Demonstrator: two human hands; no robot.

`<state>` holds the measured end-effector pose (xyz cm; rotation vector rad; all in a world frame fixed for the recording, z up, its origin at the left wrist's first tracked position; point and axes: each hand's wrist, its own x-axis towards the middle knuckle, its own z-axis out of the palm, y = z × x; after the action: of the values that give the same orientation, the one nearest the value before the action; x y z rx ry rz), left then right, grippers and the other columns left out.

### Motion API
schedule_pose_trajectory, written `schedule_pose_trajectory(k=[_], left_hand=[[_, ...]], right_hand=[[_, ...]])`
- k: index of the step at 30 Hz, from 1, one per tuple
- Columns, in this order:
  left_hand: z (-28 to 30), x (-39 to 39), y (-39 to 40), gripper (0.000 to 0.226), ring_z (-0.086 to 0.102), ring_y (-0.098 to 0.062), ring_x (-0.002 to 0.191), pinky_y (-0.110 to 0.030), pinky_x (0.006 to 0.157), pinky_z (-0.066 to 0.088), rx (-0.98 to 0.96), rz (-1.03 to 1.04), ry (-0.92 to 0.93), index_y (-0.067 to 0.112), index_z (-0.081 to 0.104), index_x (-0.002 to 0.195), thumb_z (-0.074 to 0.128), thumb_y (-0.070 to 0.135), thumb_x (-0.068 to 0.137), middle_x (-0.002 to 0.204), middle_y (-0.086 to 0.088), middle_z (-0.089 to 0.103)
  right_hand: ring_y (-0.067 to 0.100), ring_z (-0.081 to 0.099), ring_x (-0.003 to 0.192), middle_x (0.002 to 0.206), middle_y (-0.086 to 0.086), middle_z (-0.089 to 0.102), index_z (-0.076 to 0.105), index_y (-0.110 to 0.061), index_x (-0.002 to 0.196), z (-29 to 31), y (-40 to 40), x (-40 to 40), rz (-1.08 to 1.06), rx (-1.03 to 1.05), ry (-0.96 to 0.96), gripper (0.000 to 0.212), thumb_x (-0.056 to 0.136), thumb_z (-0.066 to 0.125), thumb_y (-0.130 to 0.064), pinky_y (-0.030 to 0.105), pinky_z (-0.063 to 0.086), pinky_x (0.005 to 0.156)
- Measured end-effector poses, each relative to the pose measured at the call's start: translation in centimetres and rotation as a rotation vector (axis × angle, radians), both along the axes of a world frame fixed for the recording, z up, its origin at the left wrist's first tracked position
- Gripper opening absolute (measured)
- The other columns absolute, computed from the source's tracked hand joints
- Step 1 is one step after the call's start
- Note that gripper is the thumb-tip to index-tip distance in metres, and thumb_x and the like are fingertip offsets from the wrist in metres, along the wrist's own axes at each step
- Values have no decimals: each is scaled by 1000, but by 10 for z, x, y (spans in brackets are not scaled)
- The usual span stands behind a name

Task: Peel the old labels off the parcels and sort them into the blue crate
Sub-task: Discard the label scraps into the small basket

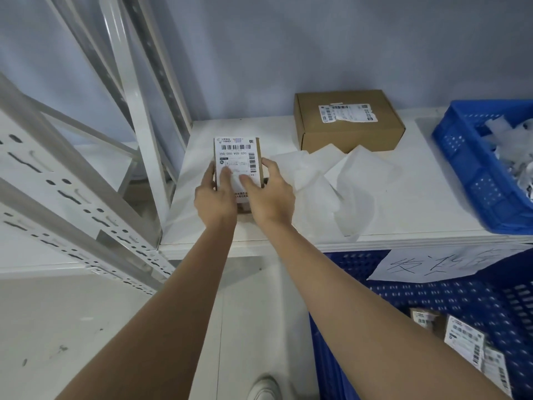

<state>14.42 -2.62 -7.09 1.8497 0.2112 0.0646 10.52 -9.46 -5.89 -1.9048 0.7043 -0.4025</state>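
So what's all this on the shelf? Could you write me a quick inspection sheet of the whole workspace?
Surface: white shelf top, parcels and papers lying on it.
Job's things: small parcel with its label on; bigger brown box behind, label partly torn; blue crate at right holding paper scraps; lower blue crate holding labelled parcels.
Clutter: loose white sheets beside the small parcel.
Grippers: left hand and right hand both grip the small parcel, thumbs on its label.
Cables: nothing seen.
Surroundings: white metal racking at left, grey wall, handwritten sign on the lower crate.
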Motion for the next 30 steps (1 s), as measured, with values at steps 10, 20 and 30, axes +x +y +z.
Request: schedule_pose_trajectory(k=[10,20,30], left_hand=[[62,-99,-49,38,60,-17,88,-32,82,53,-177,-13,149,10,55,119,59,41,96,103,-2,61],[32,-264,-185,40,57,-11,94,-16,76,48,-141,-401,220,8,54,125,62,33,95,109,2,59],[-99,-355,-216,35,59,-19,94,-31,82,46,61,-486,532,6,59,119,60,33,96,110,-4,66]], right_hand=[[15,67,87,95,-8,70,65,-25,109,50,-34,-90,-303,485,-57,33,79,72,-36,25,50,70],[19,58,99,101,-10,67,62,-33,116,1,-151,-258,-719,212,-67,41,79,55,-50,42,50,85],[26,59,100,98,2,65,58,-29,115,-116,-179,-361,-808,319,322,31,87,60,-40,41,52,83]])
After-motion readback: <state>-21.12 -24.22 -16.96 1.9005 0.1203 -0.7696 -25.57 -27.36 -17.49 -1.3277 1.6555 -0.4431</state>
